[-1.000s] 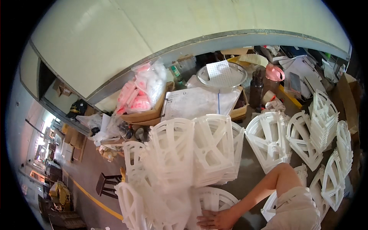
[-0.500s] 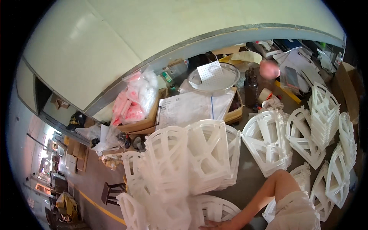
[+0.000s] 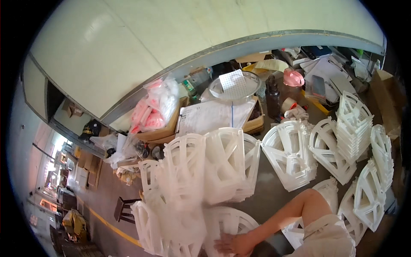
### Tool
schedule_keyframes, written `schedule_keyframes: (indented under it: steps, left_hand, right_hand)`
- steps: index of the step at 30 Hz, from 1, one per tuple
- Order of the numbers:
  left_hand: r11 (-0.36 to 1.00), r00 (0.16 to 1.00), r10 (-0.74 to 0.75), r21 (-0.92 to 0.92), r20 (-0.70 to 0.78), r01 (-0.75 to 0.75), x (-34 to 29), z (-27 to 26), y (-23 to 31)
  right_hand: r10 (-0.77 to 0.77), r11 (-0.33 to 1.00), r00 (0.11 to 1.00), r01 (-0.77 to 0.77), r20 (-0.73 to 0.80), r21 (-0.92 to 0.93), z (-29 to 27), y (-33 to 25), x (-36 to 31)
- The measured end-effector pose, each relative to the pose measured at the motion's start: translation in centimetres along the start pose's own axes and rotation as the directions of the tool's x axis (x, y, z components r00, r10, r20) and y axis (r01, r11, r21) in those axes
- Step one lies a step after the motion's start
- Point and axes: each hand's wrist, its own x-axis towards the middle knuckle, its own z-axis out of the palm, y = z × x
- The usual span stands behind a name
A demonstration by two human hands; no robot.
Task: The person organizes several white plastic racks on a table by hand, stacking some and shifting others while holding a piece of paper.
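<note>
From the lower right my right arm reaches in, sleeve pale and forearm bare. My right hand (image 3: 234, 244) lies at the bottom centre with its fingers stretched out over a white plastic fan-shaped frame (image 3: 229, 214), touching it. The fingertips are somewhat blurred. Just beyond stands a tall stack of similar fan-shaped frames (image 3: 224, 165). A further stack (image 3: 185, 171) rises to the left of that one, partly hazy. My left hand does not show.
More stacks of white frames (image 3: 291, 158) fill the right side. Behind lie papers (image 3: 209, 118), a round metal tray (image 3: 252, 88), a dark bottle (image 3: 272, 96), a tape roll (image 3: 289, 104) and a pink cup (image 3: 293, 78). A dark stool (image 3: 124, 210) stands on the floor at left.
The scene has shifted slightly left and up in view. More of my right hand shows now, its fingers laid over the lower frame.
</note>
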Motion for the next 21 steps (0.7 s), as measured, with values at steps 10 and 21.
schedule_keyframes:
  steps: [10, 21]
  left_hand:
    - [0.990, 0.984, -0.024, 0.139, 0.175, 0.000, -11.0, 2.2, 1.3]
    - [0.927, 0.977, -0.203, 0.334, 0.064, 0.171, -16.9, -8.8, 4.9]
  right_hand:
    - [0.237, 0.921, 0.967, -0.256, -0.097, -0.293, -2.5, -5.9, -2.1]
    - [0.240, 0.877, 0.908, -0.354, -0.343, -0.324, -5.3, -13.7, -2.1]
